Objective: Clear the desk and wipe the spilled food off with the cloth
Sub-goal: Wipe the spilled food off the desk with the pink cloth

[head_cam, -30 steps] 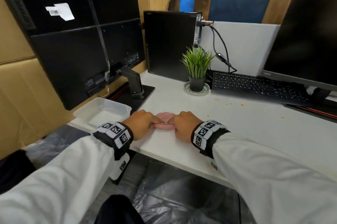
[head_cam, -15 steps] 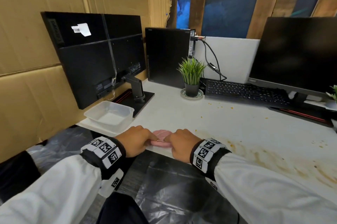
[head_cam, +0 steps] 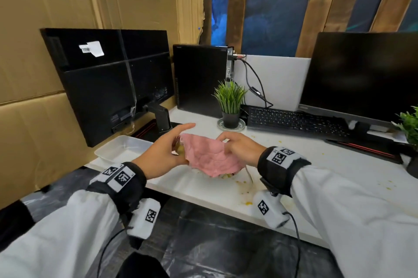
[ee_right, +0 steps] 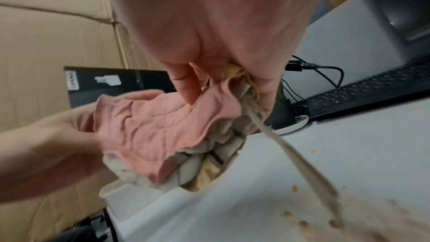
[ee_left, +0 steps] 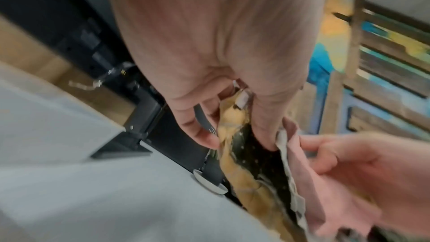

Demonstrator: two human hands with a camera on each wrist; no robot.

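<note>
A pink cloth [head_cam: 210, 157] hangs spread between both hands, lifted just above the white desk [head_cam: 339, 171] near its front edge. My left hand [head_cam: 168, 149] pinches the cloth's left end, with yellow-brown food smeared on its underside [ee_left: 235, 132]. My right hand [head_cam: 237, 145] pinches the right end [ee_right: 232, 84]. In the right wrist view the cloth [ee_right: 158, 130] shows pink on top, grey and food-stained below, with a loose strip [ee_right: 293, 161] trailing down. Yellow crumbs and brown smears [head_cam: 246, 203] lie on the desk below and to the right.
An empty white plastic container [head_cam: 122, 149] sits on the desk's left corner beside a monitor [head_cam: 113, 83]. Behind stand a black PC case [head_cam: 199, 78], a small potted plant [head_cam: 230, 105], a keyboard [head_cam: 294, 121] and a second monitor [head_cam: 362, 76]. Another plant [head_cam: 410, 128] is at the far right.
The cloth was bunched and pressed on the desk edge under both hands; now both hands have lifted it and pulled it open between them. The head view has tilted up.
</note>
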